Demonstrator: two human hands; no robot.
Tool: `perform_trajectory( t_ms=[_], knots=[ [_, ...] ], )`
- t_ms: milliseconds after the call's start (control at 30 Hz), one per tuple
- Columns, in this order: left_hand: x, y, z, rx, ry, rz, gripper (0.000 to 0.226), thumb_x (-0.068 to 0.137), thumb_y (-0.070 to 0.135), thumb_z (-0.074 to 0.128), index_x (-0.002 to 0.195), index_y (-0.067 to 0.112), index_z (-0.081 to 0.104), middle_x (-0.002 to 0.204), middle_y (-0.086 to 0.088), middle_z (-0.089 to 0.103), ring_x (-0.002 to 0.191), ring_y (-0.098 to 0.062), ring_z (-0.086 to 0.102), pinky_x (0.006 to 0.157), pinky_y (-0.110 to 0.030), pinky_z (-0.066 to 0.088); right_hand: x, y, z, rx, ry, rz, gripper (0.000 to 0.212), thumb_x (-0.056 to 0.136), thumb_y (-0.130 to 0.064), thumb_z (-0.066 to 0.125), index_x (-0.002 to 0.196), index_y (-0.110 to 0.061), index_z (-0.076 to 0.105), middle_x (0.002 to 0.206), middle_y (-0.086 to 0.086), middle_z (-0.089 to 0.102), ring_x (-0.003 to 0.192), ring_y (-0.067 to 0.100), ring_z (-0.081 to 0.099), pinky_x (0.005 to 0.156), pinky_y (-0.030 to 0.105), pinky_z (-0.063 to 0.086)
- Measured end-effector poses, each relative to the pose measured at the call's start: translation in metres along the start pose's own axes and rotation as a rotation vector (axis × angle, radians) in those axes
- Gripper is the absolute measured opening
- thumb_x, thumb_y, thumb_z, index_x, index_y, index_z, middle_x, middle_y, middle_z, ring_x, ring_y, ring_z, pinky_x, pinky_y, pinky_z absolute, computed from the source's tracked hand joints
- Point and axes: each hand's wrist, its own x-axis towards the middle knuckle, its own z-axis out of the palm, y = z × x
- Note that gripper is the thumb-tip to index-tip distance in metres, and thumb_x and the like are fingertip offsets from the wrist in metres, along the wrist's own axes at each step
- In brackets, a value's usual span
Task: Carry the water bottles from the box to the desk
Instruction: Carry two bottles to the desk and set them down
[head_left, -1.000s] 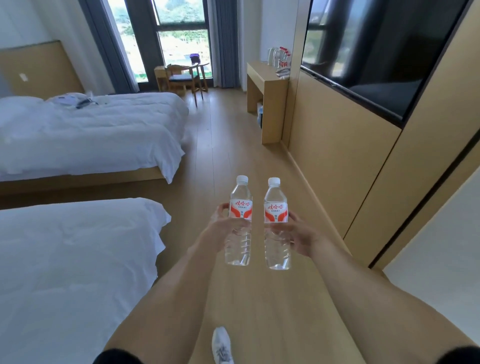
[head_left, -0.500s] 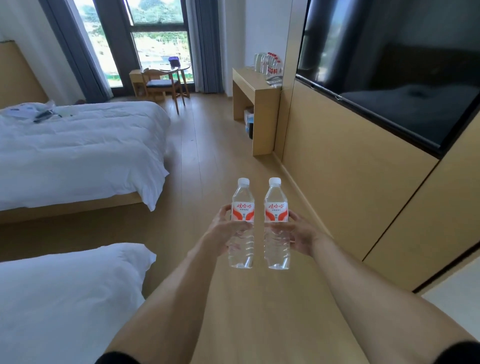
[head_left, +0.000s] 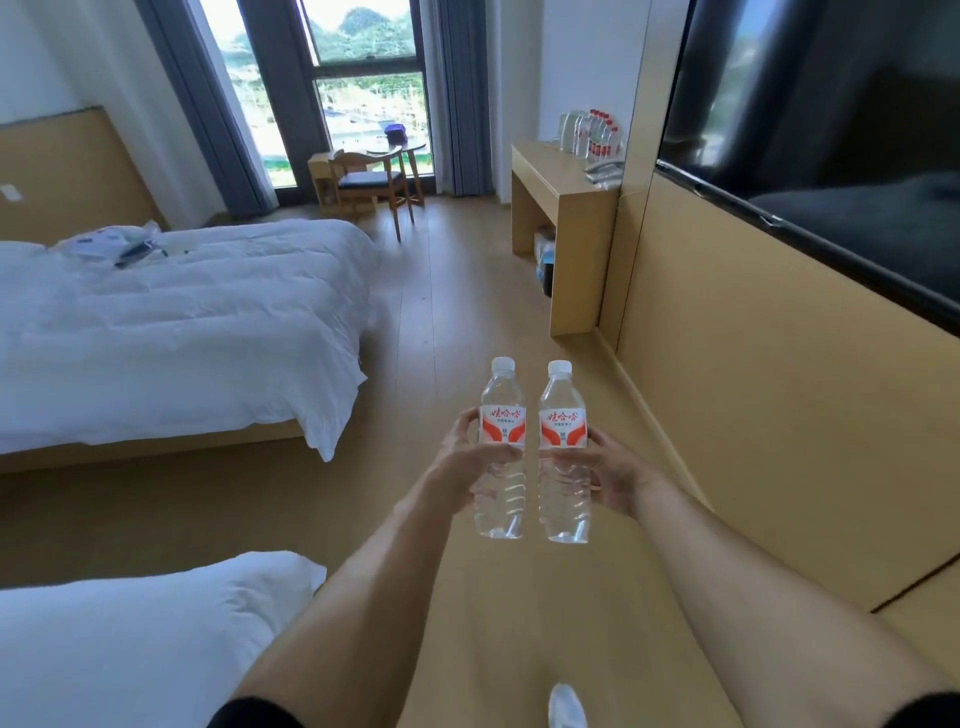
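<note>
**Two bottles held upright over the floor, desk ahead on the right**

At the far left, two white beds were seen: the far bed (head_left: 171, 332) with a few small items lying near its head, and the near bed (head_left: 130, 639) at the lower edge. Beyond them, a chair (head_left: 371, 179) and a small table were set before the window (head_left: 363, 78).

In the middle, the left hand (head_left: 467, 462) was wrapped round the left bottle (head_left: 502, 447). The bottle was gripped at its middle, just under the red-and-white label, with the thumb laid across the front and the fingertips showing at the label's left edge. The capped neck stood clear above the hand, and the ribbed lower half hung below it. The right bottle (head_left: 563, 452) was held the same way by the right hand (head_left: 610, 475), with the thumb across the front below the label and the fingers curled behind the right side. Both bottles were kept upright, side by side and very close; whether they touched could not be told. Wooden floor (head_left: 467, 291) was seen beneath them.

Further right and well ahead, the desk (head_left: 558, 176) stood against the wall, with a cluster of bottles (head_left: 597, 135) already placed at its back. A dark screen (head_left: 831, 156) was mounted on the panelled wall at the far right. A white shoe (head_left: 567, 706) was visible at the bottom edge.
</note>
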Motion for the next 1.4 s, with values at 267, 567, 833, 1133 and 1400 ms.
perform_trajectory(
  t_ms=[267, 567, 833, 1133, 1400],
  knots=[
    [0.107, 0.060, 0.014, -0.027, 0.063, -0.009, 0.075, 0.068, 0.007, 0.090, 0.121, 0.046, 0.054, 0.089, 0.002, 0.078, 0.080, -0.022, 0.077, 0.080, -0.068, 0.055, 0.111, -0.075, -0.034, -0.022, -0.077, 0.016, 0.059, 0.076, -0.012, 0.085, 0.129, -0.018, 0.058, 0.116, 0.013, 0.072, 0.093, 0.028, 0.065, 0.078, 0.038, 0.050],
    [0.202, 0.097, 0.001, -0.063, 0.103, 0.000, 0.081, 0.072, 0.008, 0.089, 0.135, 0.039, 0.048, 0.108, -0.004, 0.072, 0.097, -0.027, 0.072, 0.080, -0.057, 0.060, 0.213, -0.120, -0.036, -0.057, -0.100, 0.029, 0.062, 0.073, -0.013, 0.086, 0.128, -0.020, 0.057, 0.116, 0.014, 0.073, 0.115, 0.039, 0.065, 0.106, 0.058, 0.046],
    [0.326, 0.141, -0.053, -0.115, 0.061, 0.017, 0.081, 0.074, 0.005, 0.087, 0.136, 0.037, 0.045, 0.109, -0.005, 0.070, 0.089, -0.023, 0.073, 0.056, -0.038, 0.060, 0.341, -0.173, -0.002, -0.080, -0.104, 0.004, 0.072, 0.067, -0.018, 0.089, 0.131, -0.019, 0.054, 0.116, 0.012, 0.073, 0.108, 0.035, 0.068, 0.098, 0.052, 0.053],
    [0.469, 0.223, -0.130, -0.162, 0.003, 0.034, 0.081, 0.076, -0.001, 0.083, 0.139, 0.031, 0.045, 0.115, -0.012, 0.068, 0.096, -0.031, 0.072, 0.064, -0.042, 0.062, 0.486, -0.253, 0.050, -0.089, -0.047, -0.008, 0.065, 0.076, -0.015, 0.085, 0.132, -0.016, 0.053, 0.119, 0.012, 0.071, 0.111, 0.035, 0.067, 0.103, 0.055, 0.048],
    [0.570, 0.266, -0.167, -0.160, -0.041, 0.042, 0.082, 0.077, 0.001, 0.084, 0.142, 0.028, 0.043, 0.116, -0.012, 0.068, 0.094, -0.029, 0.074, 0.063, -0.039, 0.061, 0.584, -0.300, 0.072, -0.066, -0.023, -0.014, 0.066, 0.076, -0.015, 0.085, 0.133, -0.018, 0.052, 0.121, 0.012, 0.070, 0.114, 0.036, 0.066, 0.107, 0.058, 0.044]
  ],
)
